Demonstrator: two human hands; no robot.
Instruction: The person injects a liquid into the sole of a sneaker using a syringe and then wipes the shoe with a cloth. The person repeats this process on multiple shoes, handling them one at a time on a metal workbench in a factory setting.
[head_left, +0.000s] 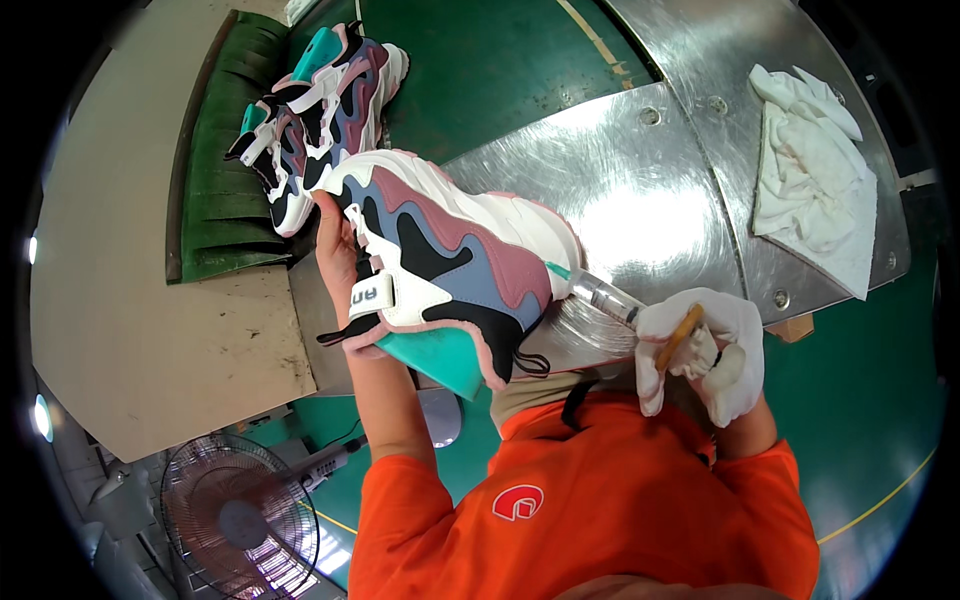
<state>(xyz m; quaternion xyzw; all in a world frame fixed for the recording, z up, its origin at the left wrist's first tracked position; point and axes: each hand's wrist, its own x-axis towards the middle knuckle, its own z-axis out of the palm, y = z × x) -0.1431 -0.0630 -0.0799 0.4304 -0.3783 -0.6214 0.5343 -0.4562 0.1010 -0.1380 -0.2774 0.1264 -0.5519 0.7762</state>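
Observation:
My left hand, bare, grips a sneaker by its toe and strap side, with most of the fingers hidden behind it. White, mauve, blue-grey and black panels make up the shoe, which is tilted sideways, its white sole facing away from me. A teal shoe last fills its opening. In a white glove, my right hand is closed on a clear syringe. The syringe's green tip meets the shoe near the heel, where upper and sole join. A tan stick-like piece and some white cloth also show in the gloved fingers.
Two similar sneakers stand at the far left beside a green slatted flap. White cloths lie on the metal table at right. A tan board borders the left, with a standing fan below it.

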